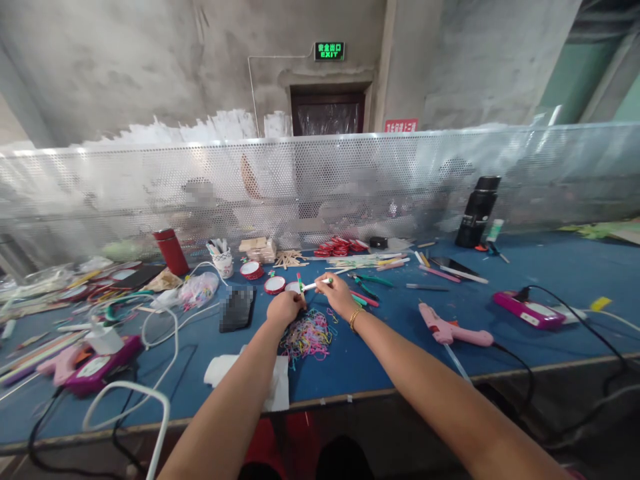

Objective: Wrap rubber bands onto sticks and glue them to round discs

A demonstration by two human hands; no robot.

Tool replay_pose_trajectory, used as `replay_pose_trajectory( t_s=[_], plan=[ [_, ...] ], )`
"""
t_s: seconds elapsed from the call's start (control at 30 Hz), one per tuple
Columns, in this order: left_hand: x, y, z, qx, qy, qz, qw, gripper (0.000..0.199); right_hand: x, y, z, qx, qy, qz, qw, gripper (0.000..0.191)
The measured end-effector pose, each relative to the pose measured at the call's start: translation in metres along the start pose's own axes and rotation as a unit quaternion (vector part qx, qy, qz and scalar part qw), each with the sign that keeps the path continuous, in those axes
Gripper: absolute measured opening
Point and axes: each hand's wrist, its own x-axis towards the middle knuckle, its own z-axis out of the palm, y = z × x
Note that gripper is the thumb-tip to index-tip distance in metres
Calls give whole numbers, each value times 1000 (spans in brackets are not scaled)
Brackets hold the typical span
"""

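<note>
A white pen (316,285) is gripped by the closed fingers of the right hand (340,297), just beyond the pile (311,337) of coloured strands on the blue table (350,373). A small red and green piece (300,280) is held upright in the pinched fingers of the left hand (285,309), also at the far edge of the pile. The pen is pointed at the piece; whether they are touching cannot be told. Left of the pile, a black phone (237,310) is laid flat, and a tissue (281,390) is spread on its near left side. Red-rimmed discs (275,285) are set beyond the pile. Green-handled pliers (367,287) are seen to its far right, and a pink glue gun (453,331) is placed well to its right.
</note>
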Motion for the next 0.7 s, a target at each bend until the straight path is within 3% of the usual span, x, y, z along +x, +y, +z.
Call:
replay_pose_trajectory(
  t_s=[0.7],
  plan=[
    [1, -2, 1, 20, 8, 13, 1000, 21, 3, 8, 3, 3, 10, 1, 1000, 24]
  ],
)
